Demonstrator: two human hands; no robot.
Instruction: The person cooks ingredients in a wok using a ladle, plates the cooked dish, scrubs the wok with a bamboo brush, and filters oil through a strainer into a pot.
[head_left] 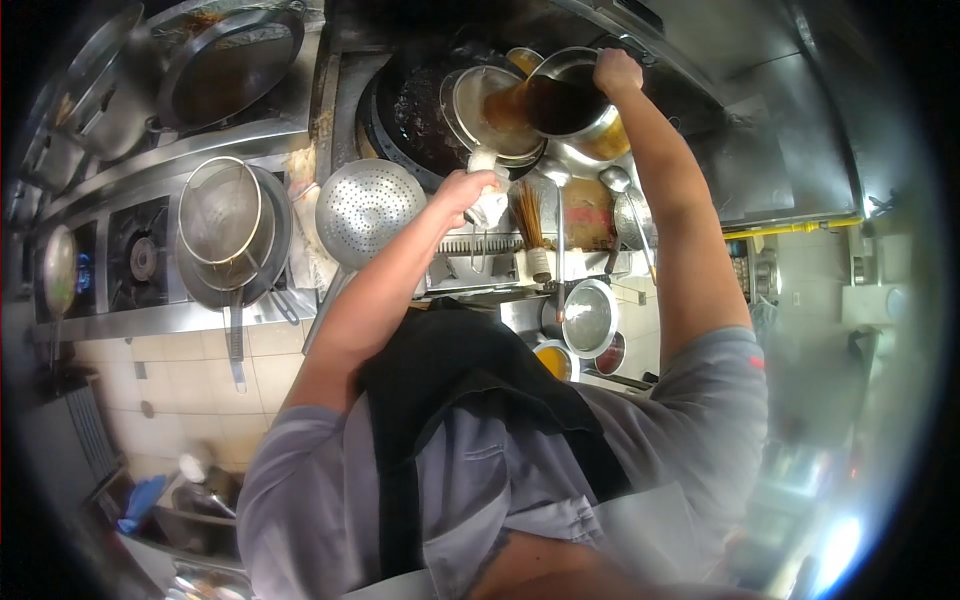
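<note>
My right hand (618, 72) is closed on the far rim or handle of a metal pot (603, 132), which is tipped to the left. Dark brown liquid (510, 103) runs from its mouth into a round strainer (470, 100) over a large dark wok (405, 105). My left hand (465, 193) grips a bunched white cloth (487, 195) at the wok's near edge, just below the strainer. Whether a handle lies inside the cloth is hidden. A perforated metal skimmer (370, 212) sits beside my left forearm.
A bamboo brush (530, 220) and two ladles (556, 180) lie at the stove's front. To the left, a wire strainer (222, 210) rests over a pan on the burners. A bowl strainer (590, 318) and a yellow-filled container (553, 361) are close to my body.
</note>
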